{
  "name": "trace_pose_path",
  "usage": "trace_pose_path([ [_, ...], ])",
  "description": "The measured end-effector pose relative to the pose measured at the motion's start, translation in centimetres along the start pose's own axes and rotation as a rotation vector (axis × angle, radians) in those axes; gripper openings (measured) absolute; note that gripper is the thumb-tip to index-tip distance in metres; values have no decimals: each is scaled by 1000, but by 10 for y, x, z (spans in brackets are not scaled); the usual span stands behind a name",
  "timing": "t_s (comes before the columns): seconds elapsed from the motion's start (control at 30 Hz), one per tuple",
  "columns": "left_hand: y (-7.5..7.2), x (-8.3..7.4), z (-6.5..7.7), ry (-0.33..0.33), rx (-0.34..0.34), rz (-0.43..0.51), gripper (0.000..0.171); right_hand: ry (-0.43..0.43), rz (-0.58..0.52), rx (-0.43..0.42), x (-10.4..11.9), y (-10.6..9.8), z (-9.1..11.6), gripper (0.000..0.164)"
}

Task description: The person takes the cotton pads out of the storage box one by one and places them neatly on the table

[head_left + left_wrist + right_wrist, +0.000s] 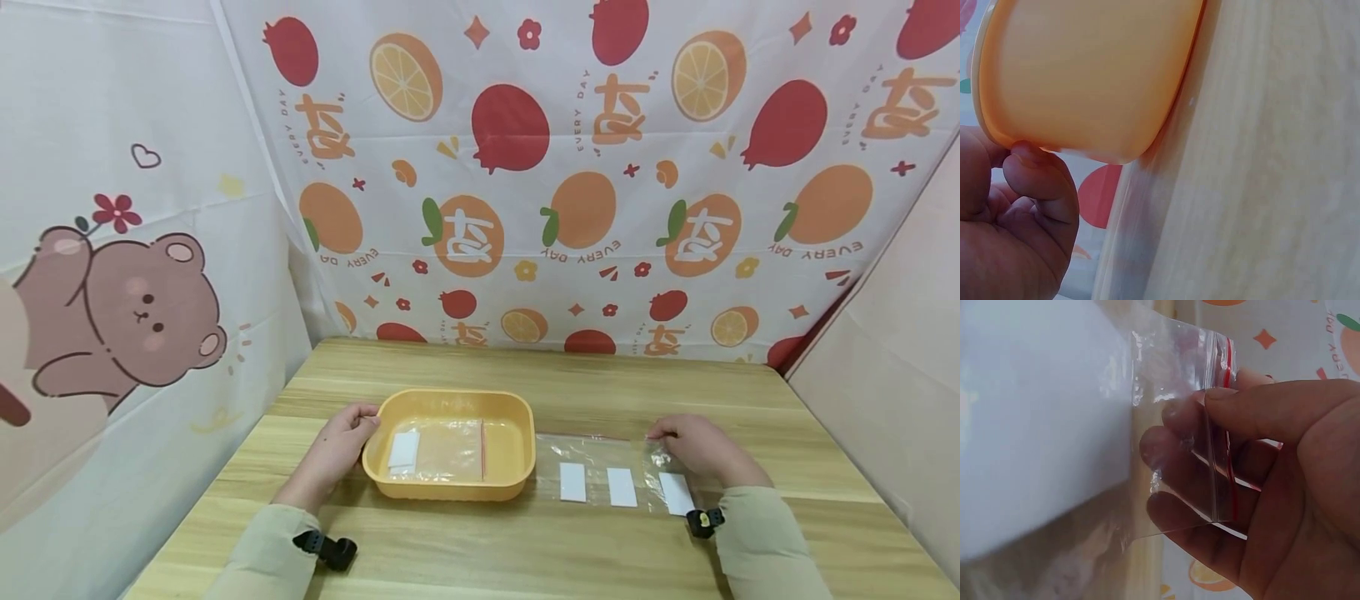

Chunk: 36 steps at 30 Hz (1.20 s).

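Pinching yellow tub (450, 490) at rim, left hand (337, 444); right hand (701, 450) pinches clear zip bag (1169, 372).

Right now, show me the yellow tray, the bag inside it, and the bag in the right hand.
Yellow tray (450, 406): head view, inner far wall.
Bag inside tray (450, 452): head view, clear middle.
Held bag (1169, 369): right wrist view, clear plastic toward its red-lined end.

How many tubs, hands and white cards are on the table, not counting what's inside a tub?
Tub: 1
Hands: 2
White cards outside it: 3
Total: 6
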<state>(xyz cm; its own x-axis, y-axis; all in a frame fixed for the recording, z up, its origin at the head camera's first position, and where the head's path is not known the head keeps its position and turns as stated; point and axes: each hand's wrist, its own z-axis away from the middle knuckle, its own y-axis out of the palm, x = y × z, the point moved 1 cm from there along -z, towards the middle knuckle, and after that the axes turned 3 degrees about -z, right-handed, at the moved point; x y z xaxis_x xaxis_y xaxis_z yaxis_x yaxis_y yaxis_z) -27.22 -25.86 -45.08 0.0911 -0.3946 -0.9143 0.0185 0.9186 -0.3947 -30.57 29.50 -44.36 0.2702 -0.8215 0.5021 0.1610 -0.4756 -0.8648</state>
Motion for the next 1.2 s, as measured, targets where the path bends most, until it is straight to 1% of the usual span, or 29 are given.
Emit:
trace_pose_path([
  [0.17, 1, 1, 0, -4, 2, 14, 40, 12, 26, -21, 1, 4, -1, 24],
  [0.33, 1, 3, 0, -6, 8, 21, 41, 3, 44, -42, 0, 8, -5, 21],
  [0.43, 0, 3, 0, -9, 11, 22, 41, 11, 26, -45, 0, 12, -7, 20],
  [0.57, 1, 2, 1, -7, 10, 19, 41, 16, -9, -38, 2, 15, -8, 24],
  [0.9, 0, 4, -2, -11, 8, 9, 40, 38, -66, 0, 7, 15, -6, 32],
  [1.2, 0, 4, -2, -15, 6, 22, 39, 10, -59, -2, 10, 16, -8, 32],
])
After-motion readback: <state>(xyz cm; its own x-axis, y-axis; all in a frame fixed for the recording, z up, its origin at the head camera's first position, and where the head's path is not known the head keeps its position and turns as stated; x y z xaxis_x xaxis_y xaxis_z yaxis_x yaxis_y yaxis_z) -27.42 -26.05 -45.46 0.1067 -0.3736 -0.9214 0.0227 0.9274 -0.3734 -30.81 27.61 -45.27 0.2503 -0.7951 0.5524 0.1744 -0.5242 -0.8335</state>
